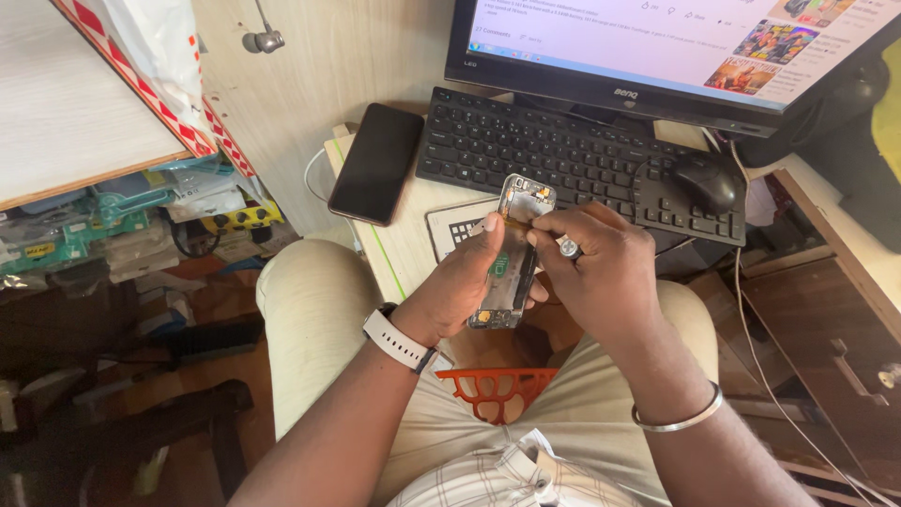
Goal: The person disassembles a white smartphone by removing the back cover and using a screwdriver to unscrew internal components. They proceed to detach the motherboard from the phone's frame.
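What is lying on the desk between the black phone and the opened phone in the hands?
In the head view, a bare strip of pale desk and a small calculator-like keypad lie between the black phone and the opened phone.

A black keyboard (563, 155), a black mouse (706, 181) and a black-faced phone (377, 162) lie on the pale wood-grain desk (328, 66). The opened phone frame (513, 253) is silver-grey with a green patch inside. An orange lattice basket (497, 390) rests on beige trousers (314, 319); the watch strap (396, 340) is white, the bangle (678, 419) silver, the shirt (507, 479) white with thin checks.
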